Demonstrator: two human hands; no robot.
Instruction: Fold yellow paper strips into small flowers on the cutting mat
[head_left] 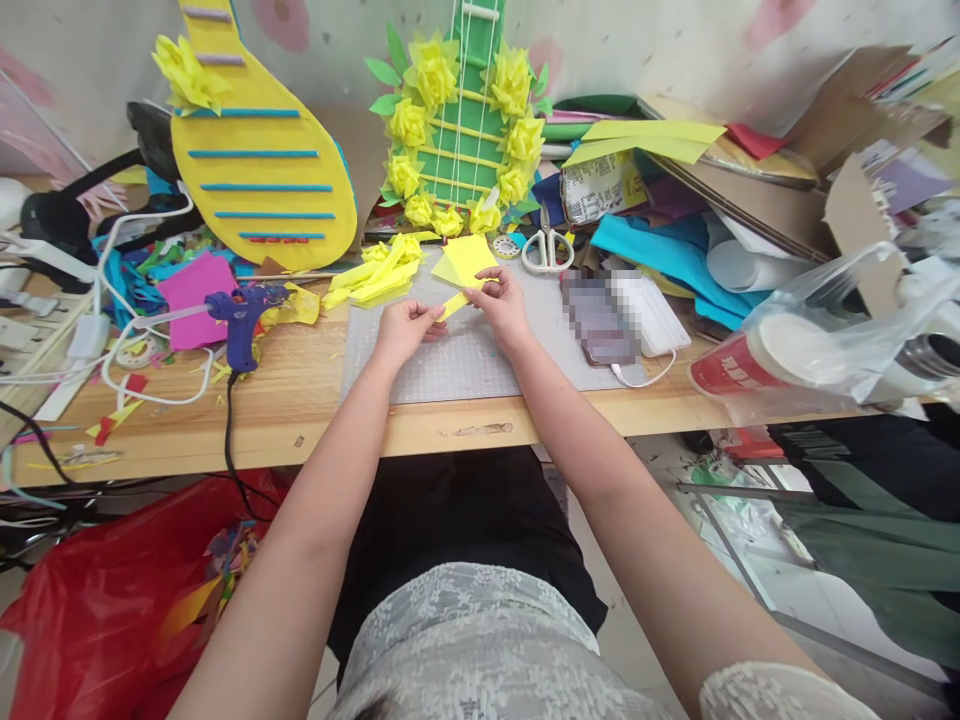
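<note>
Between my two hands a narrow yellow paper strip is stretched above the grey cutting mat. My left hand pinches its left end with thumb and fingers, while my right hand grips the other end. Just behind the strip lie yellow paper sheets. A pile of folded yellow paper strips rests to the left, and white-handled scissors lie to the right. Farther back leans a green paper instrument ringed with yellow paper flowers.
A blue glue gun with its cord stands left, near a yellow instrument shape. To the right are a pixelated phone, a white power bank and a red cup in plastic. Paper and cardboard crowd the back right.
</note>
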